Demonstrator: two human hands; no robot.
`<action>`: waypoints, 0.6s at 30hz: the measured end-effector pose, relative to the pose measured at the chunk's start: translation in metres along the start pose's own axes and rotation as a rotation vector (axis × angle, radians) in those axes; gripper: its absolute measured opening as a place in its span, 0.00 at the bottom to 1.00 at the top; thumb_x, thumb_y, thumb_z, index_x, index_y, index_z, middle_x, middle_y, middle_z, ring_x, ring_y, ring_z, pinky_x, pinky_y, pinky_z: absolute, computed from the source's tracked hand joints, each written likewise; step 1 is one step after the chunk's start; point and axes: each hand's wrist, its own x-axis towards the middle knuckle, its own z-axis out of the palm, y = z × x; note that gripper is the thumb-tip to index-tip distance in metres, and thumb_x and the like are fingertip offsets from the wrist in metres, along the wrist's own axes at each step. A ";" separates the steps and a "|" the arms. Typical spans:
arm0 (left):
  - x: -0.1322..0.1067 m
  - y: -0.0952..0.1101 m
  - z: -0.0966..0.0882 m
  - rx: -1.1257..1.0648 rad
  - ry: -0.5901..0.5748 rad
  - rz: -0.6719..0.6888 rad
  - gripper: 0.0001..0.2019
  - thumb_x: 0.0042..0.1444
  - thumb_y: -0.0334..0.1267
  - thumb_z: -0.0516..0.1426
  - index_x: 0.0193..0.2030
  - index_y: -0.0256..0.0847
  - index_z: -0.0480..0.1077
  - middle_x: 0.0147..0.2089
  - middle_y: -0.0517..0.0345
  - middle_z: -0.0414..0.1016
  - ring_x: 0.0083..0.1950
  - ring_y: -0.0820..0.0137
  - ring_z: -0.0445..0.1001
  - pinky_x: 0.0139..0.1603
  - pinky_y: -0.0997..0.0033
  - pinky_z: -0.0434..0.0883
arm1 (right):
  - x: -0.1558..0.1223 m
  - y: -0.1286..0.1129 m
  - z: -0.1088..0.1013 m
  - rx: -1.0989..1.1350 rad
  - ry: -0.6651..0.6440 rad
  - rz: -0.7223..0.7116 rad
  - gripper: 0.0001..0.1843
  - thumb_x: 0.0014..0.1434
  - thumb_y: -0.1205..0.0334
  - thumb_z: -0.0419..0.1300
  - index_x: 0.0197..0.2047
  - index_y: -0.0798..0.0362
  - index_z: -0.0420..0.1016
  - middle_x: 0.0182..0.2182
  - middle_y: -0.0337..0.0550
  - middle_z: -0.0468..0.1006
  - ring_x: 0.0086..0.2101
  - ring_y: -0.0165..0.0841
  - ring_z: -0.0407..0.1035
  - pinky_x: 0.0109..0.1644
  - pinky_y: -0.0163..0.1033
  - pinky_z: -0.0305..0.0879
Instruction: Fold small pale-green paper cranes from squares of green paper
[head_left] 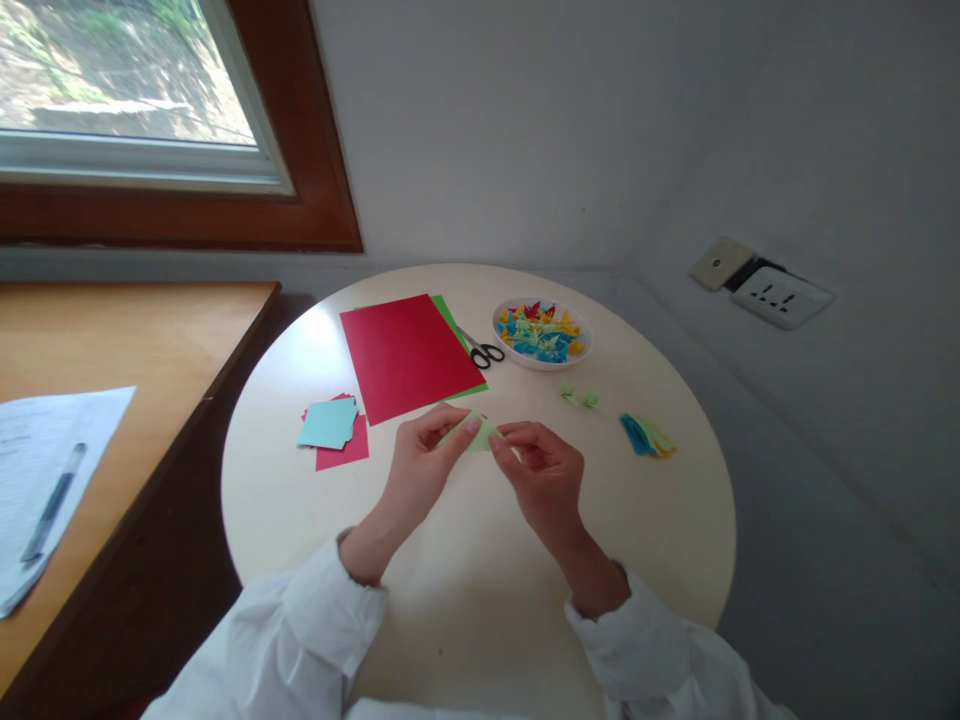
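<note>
Both my hands meet over the middle of a round cream table (pixel 465 590), pinching a small light-green folded paper (pixel 480 434). My left hand (pixel 424 465) grips its left side with thumb and fingers closed. My right hand (pixel 544 475) pinches its right end. The paper is held just above the tabletop. White sleeves cover both my forearms.
A large red sheet (pixel 405 355) lies over a green sheet, with black scissors (pixel 484 351) beside it. A white bowl (pixel 541 333) holds several coloured folded pieces. Small light-blue and red squares (pixel 330 428) lie left; folded bits (pixel 579 397) and a paper stack (pixel 646 436) right. A wooden desk (pixel 112 340) holds paper and a pen (pixel 52 505).
</note>
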 end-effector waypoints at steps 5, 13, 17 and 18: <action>0.000 -0.003 0.000 -0.037 0.007 -0.011 0.08 0.50 0.41 0.60 0.28 0.39 0.73 0.28 0.59 0.71 0.32 0.73 0.65 0.34 0.74 0.63 | -0.001 0.000 0.000 -0.011 -0.001 -0.007 0.06 0.46 0.70 0.63 0.22 0.52 0.73 0.24 0.37 0.77 0.27 0.28 0.72 0.32 0.33 0.71; 0.001 -0.003 0.001 -0.045 0.027 -0.020 0.08 0.49 0.41 0.61 0.26 0.38 0.73 0.26 0.60 0.70 0.30 0.74 0.64 0.32 0.74 0.62 | -0.001 0.001 0.000 -0.031 0.007 0.017 0.05 0.46 0.68 0.64 0.22 0.52 0.72 0.24 0.39 0.77 0.27 0.29 0.72 0.32 0.34 0.72; 0.001 -0.003 0.001 -0.035 0.039 -0.014 0.08 0.49 0.41 0.61 0.26 0.38 0.73 0.26 0.60 0.69 0.30 0.74 0.64 0.31 0.74 0.62 | -0.002 0.001 0.000 -0.027 0.009 0.027 0.05 0.46 0.67 0.64 0.22 0.52 0.72 0.24 0.39 0.77 0.27 0.29 0.72 0.33 0.34 0.72; 0.001 -0.004 0.001 -0.034 0.042 -0.012 0.08 0.49 0.41 0.61 0.26 0.38 0.73 0.26 0.60 0.69 0.30 0.74 0.64 0.31 0.74 0.61 | -0.001 0.001 0.000 -0.027 0.009 0.029 0.05 0.46 0.67 0.64 0.22 0.52 0.72 0.24 0.39 0.77 0.27 0.29 0.72 0.33 0.35 0.72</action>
